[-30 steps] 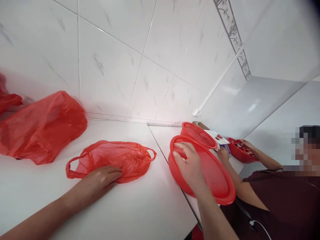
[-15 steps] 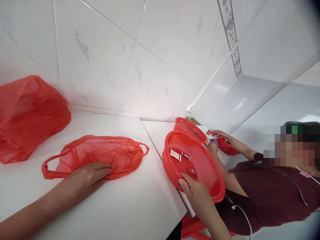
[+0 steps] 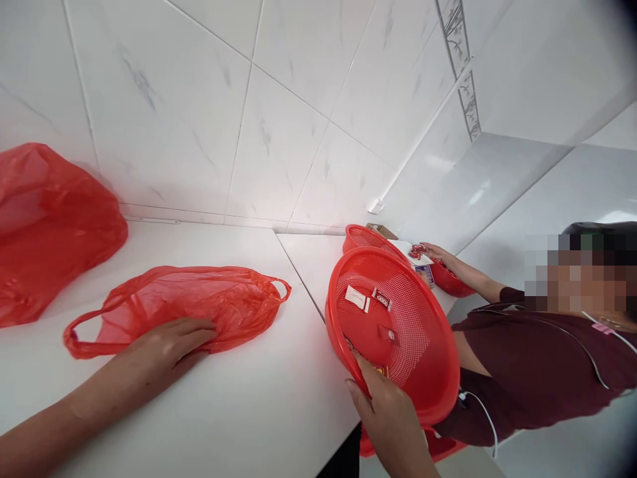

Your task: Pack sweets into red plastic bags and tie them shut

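My left hand (image 3: 166, 342) lies flat, fingers stretched out, on a flattened red plastic bag (image 3: 199, 302) on the white counter (image 3: 239, 411). My right hand (image 3: 385, 411) grips the near rim of a red perforated basket (image 3: 423, 352), which is tilted up toward me at the counter's edge. A few small packets (image 3: 368, 300) lie inside the basket.
A fuller red bag (image 3: 44, 226) sits at the far left against the tiled wall. A second red basket (image 3: 365, 237) stands behind the first. A seated person in a dark shirt (image 3: 537, 372) on the right reaches a hand (image 3: 435, 252) toward a red bowl (image 3: 450, 282).
My right hand moved from inside the basket to its near rim and tipped the basket up, showing the packets. My left hand stayed on the bag. The view shifted right.
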